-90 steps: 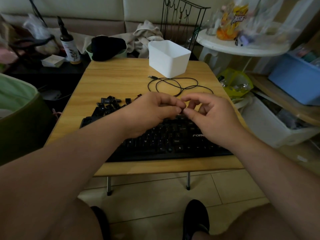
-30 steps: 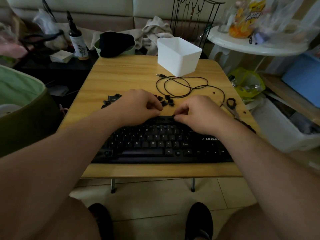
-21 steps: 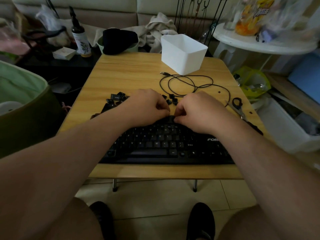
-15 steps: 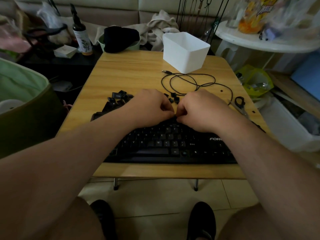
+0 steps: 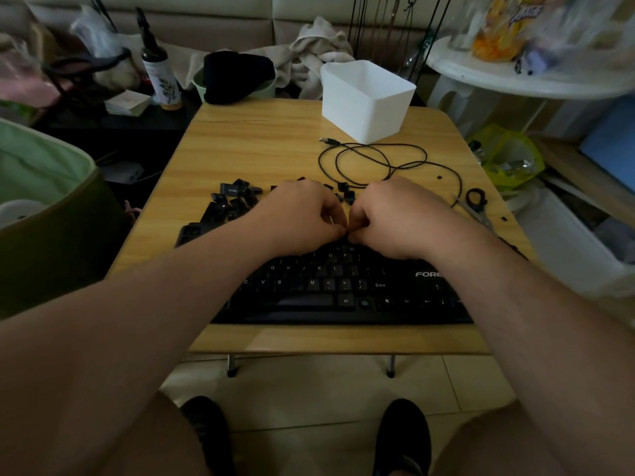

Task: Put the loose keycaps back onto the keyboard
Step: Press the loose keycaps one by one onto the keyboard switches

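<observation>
Now, from the head camera, both hands meet over the keyboard's [image 5: 343, 286] top rows: left hand [image 5: 302, 218] and right hand [image 5: 395, 218] are curled, fingertips pressed together on something hidden, likely a keycap. A crooked press could bend its stem or flick it away. Loose keycaps [image 5: 233, 201] lie heaped behind the keyboard's left end on the bench [image 5: 257, 149]. A cable [image 5: 378, 159] coils behind the keyboard, before a white bin [image 5: 367, 101]; scissors [image 5: 476, 201] lie off its right end.

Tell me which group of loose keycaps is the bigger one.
The pile of keycaps left of the left hand, at the keyboard's far-left corner, holds many caps heaped together. The keycaps beyond the knuckles are only a scattered few.
</observation>
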`<state>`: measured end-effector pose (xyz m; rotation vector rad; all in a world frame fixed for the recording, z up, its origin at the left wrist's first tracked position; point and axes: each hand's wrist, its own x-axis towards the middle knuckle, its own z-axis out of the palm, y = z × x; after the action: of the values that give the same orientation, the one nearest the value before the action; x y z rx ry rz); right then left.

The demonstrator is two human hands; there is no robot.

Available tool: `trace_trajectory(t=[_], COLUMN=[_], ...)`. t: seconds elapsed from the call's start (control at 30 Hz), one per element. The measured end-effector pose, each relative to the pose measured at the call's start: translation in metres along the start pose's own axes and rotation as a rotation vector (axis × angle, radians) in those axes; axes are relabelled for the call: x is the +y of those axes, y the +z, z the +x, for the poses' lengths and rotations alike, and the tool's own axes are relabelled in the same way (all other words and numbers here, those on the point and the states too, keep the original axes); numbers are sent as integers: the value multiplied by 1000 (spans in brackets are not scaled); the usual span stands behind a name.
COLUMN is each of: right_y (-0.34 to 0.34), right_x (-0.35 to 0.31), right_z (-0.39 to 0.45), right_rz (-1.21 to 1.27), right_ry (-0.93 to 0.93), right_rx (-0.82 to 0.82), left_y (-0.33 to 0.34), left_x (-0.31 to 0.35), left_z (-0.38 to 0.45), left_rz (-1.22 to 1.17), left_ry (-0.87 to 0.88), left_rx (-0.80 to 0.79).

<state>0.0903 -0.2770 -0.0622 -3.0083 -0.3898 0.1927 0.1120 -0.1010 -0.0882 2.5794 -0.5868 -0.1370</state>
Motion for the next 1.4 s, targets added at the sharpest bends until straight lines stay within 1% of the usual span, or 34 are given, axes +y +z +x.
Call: trace_trajectory(t=[0.1, 0.2, 0.3, 0.43, 0.57, 0.63, 0.7, 0.77, 0.83, 0.93, 1.03, 1.1, 1.2, 1.3, 1.4], right_y=[3, 7, 9, 10, 10, 9, 9, 12, 11, 11, 8, 7, 5, 4, 5], right_x=[7, 11, 10, 10, 14, 19, 24, 28, 27, 24, 22, 22, 22, 24, 26], right_z=[0, 1, 3, 2, 2, 3, 3, 1, -3, -9, -17, -23, -33, -44, -51], right_rz=[166, 319, 327, 322, 448, 504, 501, 461, 473, 484, 486, 490, 520, 493, 480], right_ry=[19, 71, 87, 77, 115, 108, 62, -4, -78, -130, -142, -157, -180, -228, -257], right_rx=[14, 64, 71, 113, 235, 325, 382, 404, 411, 398, 389, 382, 358, 331, 330], left_y=[-5, -6, -1, 7, 8, 1, -9, -18, -25, -31, -34, -37, -41, -44, -45], left_x=[-7, -15, -17, -11, -3, -2, -1, 1, 3, 2, 4, 7, 10, 12, 14], left_z=[5, 13, 20, 28, 32, 31, 25, 15, 4, -9, -14, -19, -28, -35, -40], left_rz=[-4, 68, 184, 295, 422, 329, 100, -106, -227, -262, -271, -322, -377, -404, -427], left_ry=[-43, -80, -81, -93, -95, -85, -68, -58, -54, -38, -17, -20, 1, 14, 18], left_rx=[45, 128, 163, 152, 176, 158, 125, 69, -2, -68, -101, -138, -227, -314, -364])
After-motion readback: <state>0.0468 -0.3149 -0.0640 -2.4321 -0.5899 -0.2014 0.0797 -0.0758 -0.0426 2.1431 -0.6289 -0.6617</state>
